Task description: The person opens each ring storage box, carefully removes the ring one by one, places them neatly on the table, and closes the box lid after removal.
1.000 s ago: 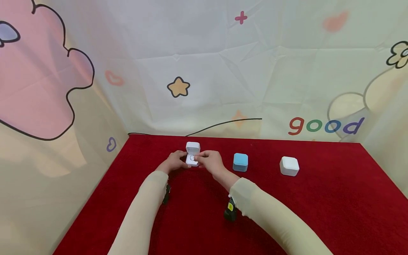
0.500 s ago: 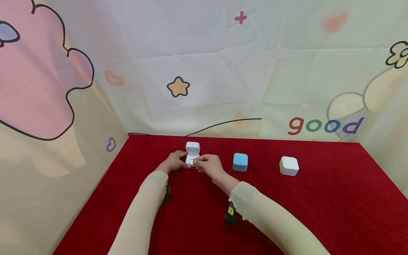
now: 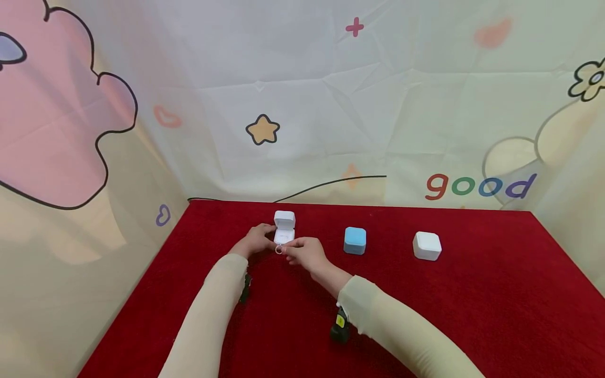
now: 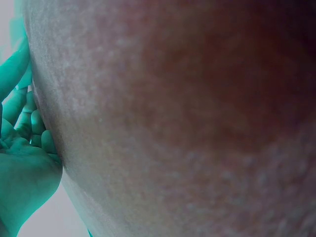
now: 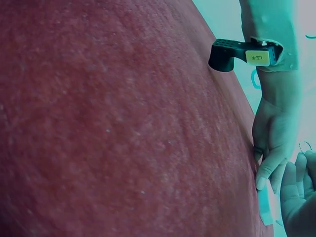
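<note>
A small white ring box (image 3: 284, 219) stands with its lid raised on the red cloth. My left hand (image 3: 257, 239) grips its base from the left, thumb near the front edge and fingers along the side. Just in front of the box, my right hand (image 3: 307, 253) pinches a thin ring (image 3: 279, 250) between thumb and fingertips. In the right wrist view, the ring (image 5: 306, 146) shows above the right hand's fingers (image 5: 290, 177), with the left hand (image 5: 274, 138) beside the box (image 5: 265, 207). The left wrist view shows a palm (image 4: 29, 168) at its edge; cloth fills most of it.
To the right stand a closed light-blue box (image 3: 355, 240) and, farther right, a closed white box (image 3: 427, 245). The red cloth (image 3: 283, 325) covers the table. A printed curtain (image 3: 321, 115) hangs behind the far edge and at the sides.
My right hand has drawn the ring out of the box's base toward the front, clear of the box. The left hand keeps its grip and the box stays in place.
</note>
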The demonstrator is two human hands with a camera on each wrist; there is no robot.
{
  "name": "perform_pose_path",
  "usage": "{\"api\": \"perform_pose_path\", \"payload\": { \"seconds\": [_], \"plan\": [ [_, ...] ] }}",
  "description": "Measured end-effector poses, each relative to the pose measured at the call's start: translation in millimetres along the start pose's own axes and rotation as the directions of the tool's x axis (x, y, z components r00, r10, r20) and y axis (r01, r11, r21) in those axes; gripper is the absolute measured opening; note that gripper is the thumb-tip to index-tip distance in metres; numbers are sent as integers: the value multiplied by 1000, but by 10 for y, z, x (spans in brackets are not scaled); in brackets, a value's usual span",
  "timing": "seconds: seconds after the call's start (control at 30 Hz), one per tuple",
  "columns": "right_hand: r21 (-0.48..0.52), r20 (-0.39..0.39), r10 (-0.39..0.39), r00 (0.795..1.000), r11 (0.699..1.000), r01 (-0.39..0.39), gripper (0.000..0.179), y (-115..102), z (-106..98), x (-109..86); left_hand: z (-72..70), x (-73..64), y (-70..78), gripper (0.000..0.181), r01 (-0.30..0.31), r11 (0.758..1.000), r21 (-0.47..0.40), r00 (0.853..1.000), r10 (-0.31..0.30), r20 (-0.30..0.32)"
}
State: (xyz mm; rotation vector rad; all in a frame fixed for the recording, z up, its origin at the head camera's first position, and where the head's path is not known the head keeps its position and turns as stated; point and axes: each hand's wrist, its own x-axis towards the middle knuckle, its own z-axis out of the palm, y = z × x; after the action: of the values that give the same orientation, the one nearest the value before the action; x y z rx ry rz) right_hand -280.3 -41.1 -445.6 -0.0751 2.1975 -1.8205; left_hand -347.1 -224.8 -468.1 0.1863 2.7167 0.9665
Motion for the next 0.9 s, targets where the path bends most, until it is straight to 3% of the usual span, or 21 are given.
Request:
{"api": "perform_pose_path", "payload": {
  "seconds": [0.5,0.9],
  "plan": [
    [14,30,12,999,1000,-13,16,101,85,-34,-12,-48,60,66,-6,1000,-14,1000,6,-6],
    [-7,45,23,999,1000,-22,16,173,139,-32,-7,-60,60,67,26,999,-32,1000,-27,-8]
  ]
}}
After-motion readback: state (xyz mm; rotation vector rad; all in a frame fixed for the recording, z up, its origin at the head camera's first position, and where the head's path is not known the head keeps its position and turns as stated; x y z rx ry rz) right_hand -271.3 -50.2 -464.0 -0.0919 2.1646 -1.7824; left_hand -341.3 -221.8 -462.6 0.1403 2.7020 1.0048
